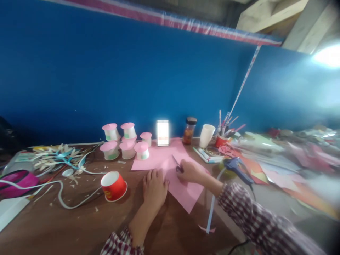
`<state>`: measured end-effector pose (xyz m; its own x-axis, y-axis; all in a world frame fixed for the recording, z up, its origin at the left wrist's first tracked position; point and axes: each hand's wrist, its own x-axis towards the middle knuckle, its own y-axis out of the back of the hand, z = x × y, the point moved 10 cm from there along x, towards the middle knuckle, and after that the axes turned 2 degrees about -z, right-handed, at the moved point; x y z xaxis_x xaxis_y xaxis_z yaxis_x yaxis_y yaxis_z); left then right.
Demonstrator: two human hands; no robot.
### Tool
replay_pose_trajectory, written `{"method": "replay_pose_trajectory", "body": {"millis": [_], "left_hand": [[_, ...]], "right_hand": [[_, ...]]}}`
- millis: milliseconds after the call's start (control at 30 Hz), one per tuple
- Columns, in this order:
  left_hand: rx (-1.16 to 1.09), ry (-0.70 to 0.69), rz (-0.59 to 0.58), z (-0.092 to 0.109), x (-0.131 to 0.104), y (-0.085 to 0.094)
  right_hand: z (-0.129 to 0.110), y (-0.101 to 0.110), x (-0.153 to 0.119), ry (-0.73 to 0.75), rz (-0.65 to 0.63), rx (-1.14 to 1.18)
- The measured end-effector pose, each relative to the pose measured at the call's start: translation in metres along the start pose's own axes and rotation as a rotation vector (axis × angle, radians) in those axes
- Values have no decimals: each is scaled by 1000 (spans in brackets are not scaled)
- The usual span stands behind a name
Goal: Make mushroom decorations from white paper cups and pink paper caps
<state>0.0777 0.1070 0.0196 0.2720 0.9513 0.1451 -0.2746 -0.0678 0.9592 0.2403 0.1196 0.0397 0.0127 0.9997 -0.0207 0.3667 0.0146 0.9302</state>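
My right hand point(190, 171) is closed around the handles of a pair of scissors point(175, 161), their blades pointing away over the pink paper point(183, 194). The paper lies on the brown table, one corner towards me. My left hand point(155, 187) rests palm down at the paper's left edge, fingers extended and touching it. To the left of that hand, a red paper cup point(114, 186) stands with its white inside showing. Several small white cups with pink round tops point(127, 146) are grouped behind, some stacked on others.
Behind the paper stand a dark-lidded jar point(189, 131), a white cup point(207, 135) and a red cup of pens point(221, 141). A blue glue gun point(239, 170) lies right, beside blurred paper sheets. Paper strips point(60, 157) and a white cord point(63, 200) spread across the left.
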Motion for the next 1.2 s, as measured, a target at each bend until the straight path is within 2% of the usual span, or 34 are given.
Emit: {"method": "replay_pose_trajectory", "body": {"millis": [167,333,433,567,767,967,1200], "left_hand": [[6,-16,-37,-1,1,-4],[6,-49,-33,0,-2,-4],[20,-66,-21,2,-5,-2],[31,-193,-68,19,-10,-5],[-55,-353,-157,45,-24,-14],[-55,-385,-276,40,-32,-22],[-111,-497,-433,26,-51,-5]], "right_hand": [[36,4,14,-63,-62,131],[58,13,21,-128,-15,71],[54,6,20,-140,-12,-28],[40,-10,20,-117,-58,-128],[36,-10,26,-64,-84,-210],[43,-1,31,-34,-89,-235],[47,16,32,-55,-20,-186]]}}
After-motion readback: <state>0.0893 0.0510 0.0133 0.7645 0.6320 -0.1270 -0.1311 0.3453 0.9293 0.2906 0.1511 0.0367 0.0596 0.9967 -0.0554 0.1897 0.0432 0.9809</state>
